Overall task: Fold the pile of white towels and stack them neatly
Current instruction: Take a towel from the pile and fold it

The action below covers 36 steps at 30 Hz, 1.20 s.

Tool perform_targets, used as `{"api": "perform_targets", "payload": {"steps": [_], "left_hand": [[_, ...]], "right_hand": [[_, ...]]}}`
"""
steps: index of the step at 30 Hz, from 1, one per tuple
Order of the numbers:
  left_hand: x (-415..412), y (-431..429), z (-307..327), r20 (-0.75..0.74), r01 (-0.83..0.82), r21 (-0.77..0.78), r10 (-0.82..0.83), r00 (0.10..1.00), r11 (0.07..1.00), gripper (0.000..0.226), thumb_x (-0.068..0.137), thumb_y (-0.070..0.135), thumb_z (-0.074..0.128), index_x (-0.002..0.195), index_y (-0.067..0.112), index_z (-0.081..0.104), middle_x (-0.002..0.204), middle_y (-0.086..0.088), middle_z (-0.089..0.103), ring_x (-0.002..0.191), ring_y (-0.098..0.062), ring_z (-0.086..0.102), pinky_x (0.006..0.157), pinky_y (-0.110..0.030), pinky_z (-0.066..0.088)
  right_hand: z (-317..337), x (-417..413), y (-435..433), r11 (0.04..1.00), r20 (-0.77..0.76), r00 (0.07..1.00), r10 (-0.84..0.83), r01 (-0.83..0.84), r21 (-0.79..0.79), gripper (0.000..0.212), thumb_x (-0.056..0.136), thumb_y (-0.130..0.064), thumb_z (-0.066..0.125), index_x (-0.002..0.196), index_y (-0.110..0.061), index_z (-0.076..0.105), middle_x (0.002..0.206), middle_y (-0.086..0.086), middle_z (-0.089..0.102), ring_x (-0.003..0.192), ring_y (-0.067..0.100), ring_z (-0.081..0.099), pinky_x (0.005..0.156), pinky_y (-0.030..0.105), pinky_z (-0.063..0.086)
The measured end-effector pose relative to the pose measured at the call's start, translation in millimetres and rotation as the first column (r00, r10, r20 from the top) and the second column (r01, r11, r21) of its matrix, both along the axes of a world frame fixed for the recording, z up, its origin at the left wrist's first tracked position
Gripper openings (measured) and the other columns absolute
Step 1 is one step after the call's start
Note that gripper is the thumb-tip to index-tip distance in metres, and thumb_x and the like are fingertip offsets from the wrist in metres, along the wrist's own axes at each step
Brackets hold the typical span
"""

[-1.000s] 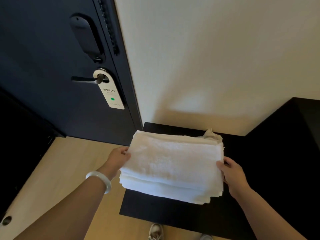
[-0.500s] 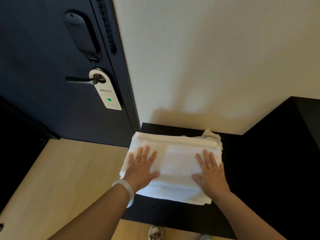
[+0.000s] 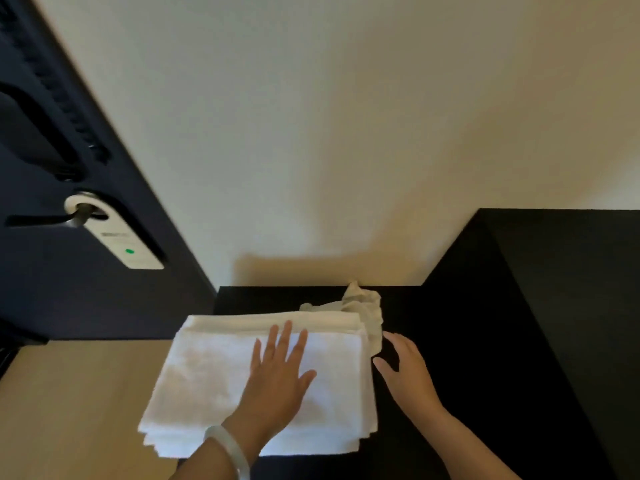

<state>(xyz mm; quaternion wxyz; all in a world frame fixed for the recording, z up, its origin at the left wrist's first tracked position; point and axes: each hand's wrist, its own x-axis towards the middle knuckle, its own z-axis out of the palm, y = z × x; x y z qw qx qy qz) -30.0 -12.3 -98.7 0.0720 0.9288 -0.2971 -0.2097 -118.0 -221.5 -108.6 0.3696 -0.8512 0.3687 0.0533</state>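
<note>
A stack of folded white towels (image 3: 207,379) lies on the black table (image 3: 450,323), its left part hanging over the table's left edge. My left hand (image 3: 277,379), with a pale bangle at the wrist, presses flat on top of the stack, fingers straight. My right hand (image 3: 403,368) is off the stack at its right side, fingers spread, beside the towels' right edge. A crumpled bit of white cloth (image 3: 363,306) sticks out at the stack's back right corner.
A dark door (image 3: 52,289) with a lever handle and a white hanger sign (image 3: 117,237) stands at the left. A cream wall runs behind the table. A taller black cabinet (image 3: 561,271) rises at the right. Light wooden floor (image 3: 69,410) lies at the lower left.
Both hands held the stack's sides, then pressed flat on top. Now my left hand has slid toward the middle and my right hand has left the top for the right side.
</note>
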Motion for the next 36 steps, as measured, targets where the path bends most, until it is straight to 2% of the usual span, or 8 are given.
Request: {"api": "perform_targets", "payload": {"steps": [3, 8, 14, 19, 22, 26, 31, 36], "left_hand": [[0, -68, 2, 0.031, 0.068, -0.038, -0.067, 0.997, 0.997, 0.103, 0.063, 0.078, -0.033, 0.154, 0.035, -0.013, 0.155, 0.006, -0.032, 0.147, -0.023, -0.025, 0.122, -0.047, -0.009], [24, -179, -12, 0.008, 0.164, 0.035, -0.164, 0.986, 0.986, 0.063, 0.103, 0.047, 0.036, 0.157, 0.024, 0.012, 0.166, -0.007, 0.002, 0.152, -0.027, -0.003, 0.122, -0.047, 0.003], [88, -221, -63, -0.202, 0.068, 0.304, -0.006, 0.979, 0.95, 0.073, 0.092, 0.04, 0.059, 0.152, 0.017, 0.024, 0.152, -0.012, 0.029, 0.139, -0.034, 0.031, 0.112, -0.046, 0.032], [122, -222, -110, -0.338, 0.012, 0.466, 0.166, 0.926, 0.885, 0.107, 0.087, 0.052, 0.066, 0.157, 0.026, -0.009, 0.165, -0.013, 0.0, 0.148, -0.039, 0.019, 0.118, -0.05, 0.024], [127, -226, -121, -0.375, 0.048, 0.528, 0.182, 0.909, 0.848, 0.105, 0.089, 0.045, 0.067, 0.157, 0.02, -0.008, 0.164, -0.013, 0.011, 0.148, -0.034, 0.022, 0.117, -0.047, 0.024], [141, -214, -134, -0.401, 0.009, 0.458, 0.198, 0.894, 0.889, 0.052, 0.082, 0.043, 0.072, 0.126, 0.018, 0.058, 0.124, -0.005, 0.064, 0.114, -0.027, 0.06, 0.098, -0.04, 0.048], [134, -204, -95, -0.259, -0.228, 0.098, 0.246, 0.934, 0.969, 0.021, 0.088, 0.027, 0.062, 0.069, 0.02, 0.056, 0.074, 0.002, 0.059, 0.074, -0.021, 0.056, 0.06, -0.028, 0.042], [115, -199, 1, -0.14, -0.215, -0.248, 0.185, 0.973, 0.945, 0.012, 0.088, 0.016, 0.062, 0.096, 0.012, 0.071, 0.093, -0.004, 0.07, 0.088, -0.023, 0.063, 0.071, -0.029, 0.046]], "right_hand": [[-13, 2, -51, 0.966, -0.067, 0.984, -0.165, 0.175, 0.191, 0.066, 0.093, -0.027, 0.068, 0.151, -0.027, 0.036, 0.158, 0.002, 0.032, 0.143, 0.022, 0.035, 0.112, 0.039, 0.037], [-43, 37, -117, 0.81, -0.166, 0.936, -0.31, 0.351, 0.47, 0.07, 0.092, -0.025, 0.07, 0.152, -0.024, 0.035, 0.155, 0.008, 0.035, 0.14, 0.027, 0.039, 0.111, 0.043, 0.04], [-100, 79, -144, 0.836, -0.172, 0.97, -0.174, 0.238, 0.495, 0.074, 0.088, -0.024, 0.075, 0.15, -0.019, 0.035, 0.15, 0.01, 0.038, 0.134, 0.028, 0.044, 0.104, 0.038, 0.043], [-157, 98, -128, 0.874, -0.088, 0.996, -0.028, 0.067, 0.482, 0.092, 0.08, -0.023, 0.082, 0.153, -0.029, 0.027, 0.154, 0.004, 0.022, 0.137, 0.027, 0.04, 0.102, 0.037, 0.045], [-186, 103, -113, 0.884, -0.058, 0.998, 0.024, 0.006, 0.467, 0.076, 0.077, -0.021, 0.083, 0.141, -0.032, 0.044, 0.146, 0.003, 0.026, 0.126, 0.024, 0.048, 0.095, 0.033, 0.051], [-203, 103, -106, 0.749, 0.012, 0.98, -0.197, 0.143, 0.647, 0.034, 0.08, -0.01, 0.08, 0.108, -0.023, 0.067, 0.121, 0.009, 0.061, 0.1, 0.019, 0.065, 0.083, 0.038, 0.059], [-147, 103, -111, 0.622, 0.139, 0.878, -0.458, 0.205, 0.755, 0.035, 0.083, -0.006, 0.075, 0.116, -0.013, 0.065, 0.116, 0.008, 0.066, 0.1, 0.02, 0.066, 0.075, 0.031, 0.056], [-30, 82, -112, 0.719, 0.351, 0.824, -0.445, 0.095, 0.688, 0.026, 0.083, -0.001, 0.073, 0.101, -0.02, 0.071, 0.107, 0.011, 0.072, 0.097, 0.024, 0.069, 0.087, 0.04, 0.057]]}}
